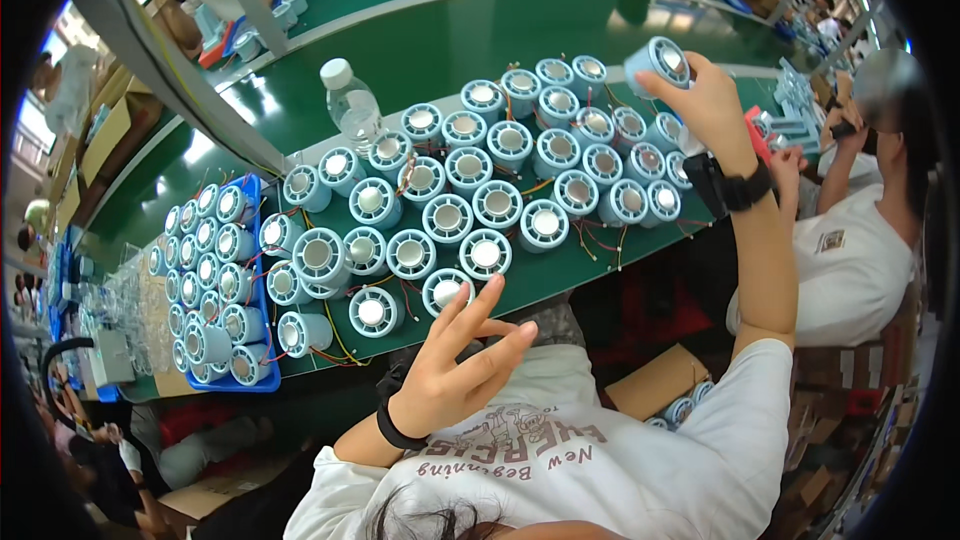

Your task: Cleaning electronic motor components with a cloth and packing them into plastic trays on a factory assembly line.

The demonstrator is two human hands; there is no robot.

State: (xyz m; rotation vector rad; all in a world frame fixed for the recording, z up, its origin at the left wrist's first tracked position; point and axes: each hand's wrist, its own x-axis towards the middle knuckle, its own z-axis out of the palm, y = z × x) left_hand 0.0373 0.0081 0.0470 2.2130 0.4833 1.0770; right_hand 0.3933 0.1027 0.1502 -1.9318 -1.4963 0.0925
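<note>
My right hand [705,105] is raised over the far right of the table, with thumb and fingers closed round a light-blue round motor housing [645,58]. A silver disc sits in the middle of its slotted face. Lower down, my left hand [462,370] is empty, its fingers spread. The left fingertips are nearest to one standing housing [447,293] at the table's near edge; whether they touch it I cannot tell. Many more such housings [497,203] stand close together on the green table, with thin red, yellow and black wires trailing from them.
A blue tray [262,380] at the left is packed with stacked housings. Behind the group stands a clear bottle [352,105] with a white cap. A grey metal post [190,80] rises at the left. A co-worker in a white shirt [850,260] sits at the right. An open cardboard box [655,385] holds housings.
</note>
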